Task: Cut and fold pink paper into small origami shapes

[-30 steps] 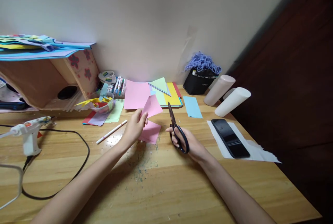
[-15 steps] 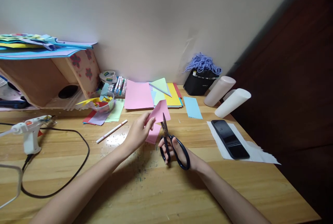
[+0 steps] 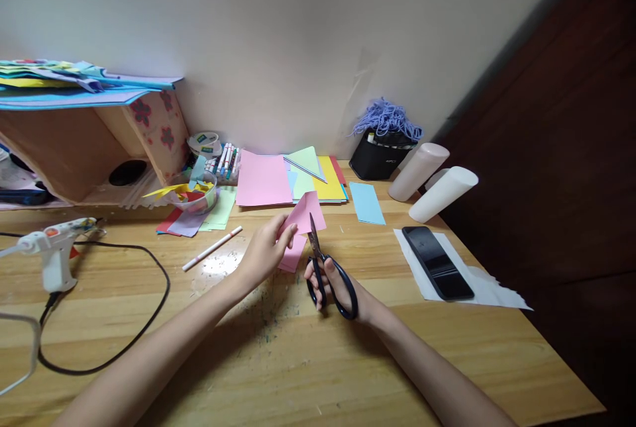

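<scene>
Cutting pink paper (image 3: 307, 212), scissors (image 3: 325, 269)

Desk layout, left to right

Glue gun (image 3: 52, 251) sits far left on the desk (image 3: 308, 361), paper stack (image 3: 288, 179) at the back by the wall, phone (image 3: 437, 261) on the right, two rolls (image 3: 432, 182) behind it.

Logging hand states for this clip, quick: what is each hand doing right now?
Left hand: closed, pinching the pink paper piece.
Right hand: closed through the handles of the black scissors, blades at the pink paper's edge.
</scene>
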The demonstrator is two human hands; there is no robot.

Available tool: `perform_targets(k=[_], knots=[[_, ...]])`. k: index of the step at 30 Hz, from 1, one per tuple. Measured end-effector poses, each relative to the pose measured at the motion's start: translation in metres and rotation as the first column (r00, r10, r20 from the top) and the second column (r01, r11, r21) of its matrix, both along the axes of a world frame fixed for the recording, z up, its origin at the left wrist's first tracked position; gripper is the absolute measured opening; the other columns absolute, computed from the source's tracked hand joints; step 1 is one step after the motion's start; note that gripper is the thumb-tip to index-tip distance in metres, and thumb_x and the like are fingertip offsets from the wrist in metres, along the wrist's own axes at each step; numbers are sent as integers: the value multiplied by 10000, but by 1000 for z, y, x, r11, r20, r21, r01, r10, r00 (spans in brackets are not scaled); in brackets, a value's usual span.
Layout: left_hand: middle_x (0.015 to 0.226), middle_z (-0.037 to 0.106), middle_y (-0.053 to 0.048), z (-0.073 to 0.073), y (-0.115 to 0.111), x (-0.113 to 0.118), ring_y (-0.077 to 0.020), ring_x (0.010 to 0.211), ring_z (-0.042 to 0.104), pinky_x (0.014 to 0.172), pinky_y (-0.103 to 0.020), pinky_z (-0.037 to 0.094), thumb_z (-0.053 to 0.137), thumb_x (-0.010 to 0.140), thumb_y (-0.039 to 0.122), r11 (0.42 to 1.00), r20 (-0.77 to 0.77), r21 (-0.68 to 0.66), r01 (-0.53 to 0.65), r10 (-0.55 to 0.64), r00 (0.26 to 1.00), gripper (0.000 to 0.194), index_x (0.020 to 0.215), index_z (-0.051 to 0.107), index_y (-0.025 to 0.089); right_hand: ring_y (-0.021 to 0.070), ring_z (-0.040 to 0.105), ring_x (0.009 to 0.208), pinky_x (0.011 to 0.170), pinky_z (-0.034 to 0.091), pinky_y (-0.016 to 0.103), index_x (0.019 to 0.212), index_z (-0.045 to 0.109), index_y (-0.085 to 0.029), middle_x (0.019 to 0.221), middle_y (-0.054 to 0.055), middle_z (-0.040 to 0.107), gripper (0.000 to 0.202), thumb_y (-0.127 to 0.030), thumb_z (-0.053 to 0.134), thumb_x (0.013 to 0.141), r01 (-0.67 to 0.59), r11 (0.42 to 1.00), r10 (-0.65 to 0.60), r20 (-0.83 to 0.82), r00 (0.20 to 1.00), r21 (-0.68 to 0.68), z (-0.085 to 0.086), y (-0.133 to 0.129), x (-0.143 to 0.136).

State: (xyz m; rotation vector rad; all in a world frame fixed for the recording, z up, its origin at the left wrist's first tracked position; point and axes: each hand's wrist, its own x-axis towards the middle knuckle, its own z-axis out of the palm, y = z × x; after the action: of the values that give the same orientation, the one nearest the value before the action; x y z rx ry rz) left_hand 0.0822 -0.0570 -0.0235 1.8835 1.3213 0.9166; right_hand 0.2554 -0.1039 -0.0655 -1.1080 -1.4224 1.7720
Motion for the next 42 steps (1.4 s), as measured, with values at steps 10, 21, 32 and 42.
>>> perform_targets(k=[10, 21, 32, 42], knots=[[607, 500, 33, -3, 2, 0, -119, 583, 489, 579, -218, 340, 394, 880, 355, 1000, 15, -14, -5, 5, 1000, 235, 732, 452, 182, 51, 399, 400, 360, 375, 178, 746, 428, -184, 555, -75, 370, 600, -776, 437, 649, 148, 989, -146, 72, 987, -25, -11, -2, -7], [591, 546, 25, 1, 3, -2, -121, 556, 517, 552, -219, 370, 447, 856, 366, 992, 167, -125, 21, 0, 986, 253, 971, 543, 162, 47, 407, 371, 311, 351, 149, 726, 421, -188, 531, -80, 380, 475, -657, 494, 725, 201, 980, -198, 147, 969, -7, -9, -3, -8], [447, 460, 40, -5, 13, -6, -103, 407, 463, 412, -202, 324, 417, 828, 516, 974, 182, -214, -78, 119, 976, 410, 601, 427, 176, 43, 373, 334, 290, 329, 147, 759, 429, -184, 505, -84, 363, 531, -714, 424, 727, 67, 998, -70, 147, 987, 21, -10, -8, -9], [531, 369, 40, -9, 4, 1, -92, 502, 358, 471, -205, 260, 395, 855, 434, 996, 43, -48, -75, 77, 996, 377, 589, 414, 168, 40, 379, 388, 359, 389, 170, 786, 442, -170, 556, -73, 376, 661, -810, 340, 657, 47, 996, -45, 26, 999, -75, -3, -11, -14]])
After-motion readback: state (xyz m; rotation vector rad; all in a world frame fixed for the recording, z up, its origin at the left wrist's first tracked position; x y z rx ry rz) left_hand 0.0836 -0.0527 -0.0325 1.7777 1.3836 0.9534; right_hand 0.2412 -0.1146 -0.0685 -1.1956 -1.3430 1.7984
